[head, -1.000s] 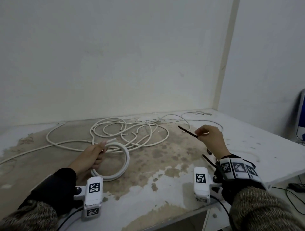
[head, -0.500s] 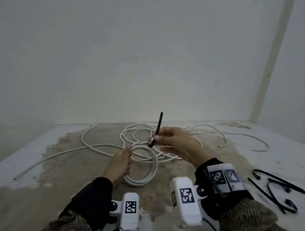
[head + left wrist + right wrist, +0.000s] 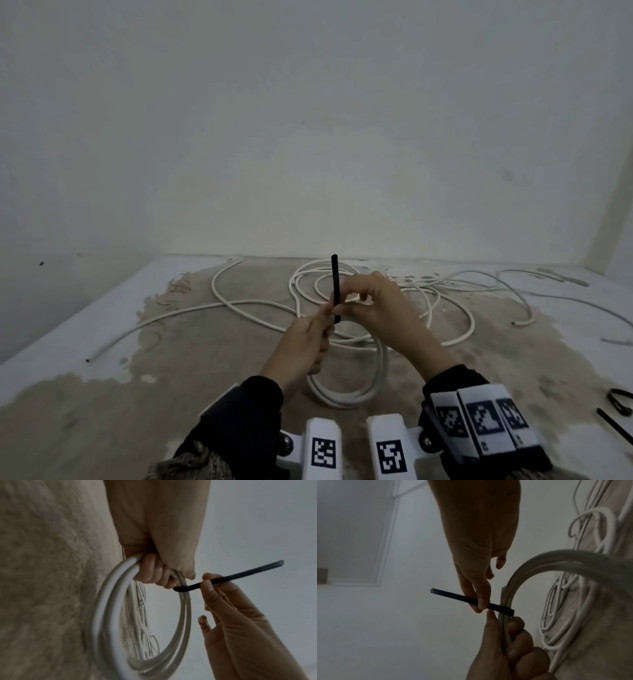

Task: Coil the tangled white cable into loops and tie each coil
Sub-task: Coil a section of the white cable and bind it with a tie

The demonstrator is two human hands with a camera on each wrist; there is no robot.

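On a stained, peeling table (image 3: 102, 394) against bare pale walls (image 3: 308, 120), the left hand (image 3: 301, 346) grips the white cable coil (image 3: 356, 397) while the right hand (image 3: 383, 308) pinches 1 black tie (image 3: 334, 281).

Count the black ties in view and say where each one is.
3, possibly more. One black tie is pinched in the right hand against the coil; a looped tie and a straight tie lie at the table's right edge, cropped.

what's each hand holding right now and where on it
The left hand grips the white cable coil at its top, fingers curled round the bundled loops. The right hand pinches the black tie near its lower end, right against the coil.
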